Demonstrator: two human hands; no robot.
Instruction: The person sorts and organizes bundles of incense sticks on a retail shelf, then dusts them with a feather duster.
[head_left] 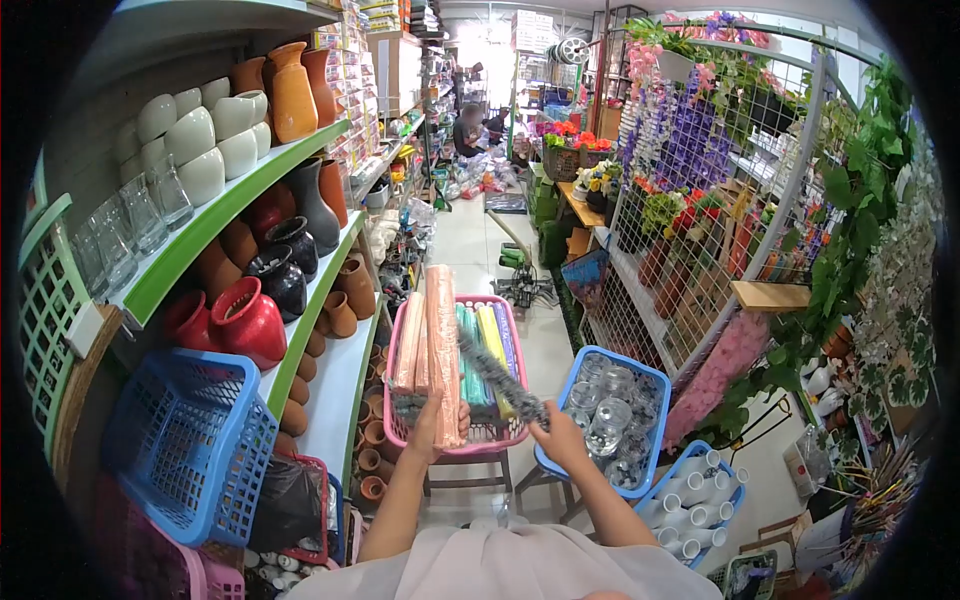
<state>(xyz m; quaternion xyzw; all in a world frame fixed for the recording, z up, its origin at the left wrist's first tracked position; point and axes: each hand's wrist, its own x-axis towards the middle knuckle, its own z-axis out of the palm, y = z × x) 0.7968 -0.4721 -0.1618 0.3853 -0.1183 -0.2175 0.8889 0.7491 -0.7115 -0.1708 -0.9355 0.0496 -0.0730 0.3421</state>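
Shop aisle, pale tiled floor [482,248], shelving [335,375] at left. Pink basket [518,440] on a stool, holding wrapped rolls. Left hand [430,425]: raised from below, fingers closed around the lower part of an upright peach wrapped roll [441,345], over the basket. Right hand [562,436]: forearm angled inward, fist clenched on the lower end of a grey fluffy duster [500,376], slanting up-left across the basket.

Clear glasses [170,198] beside white bowls [194,136] on a green-edged shelf [302,153]
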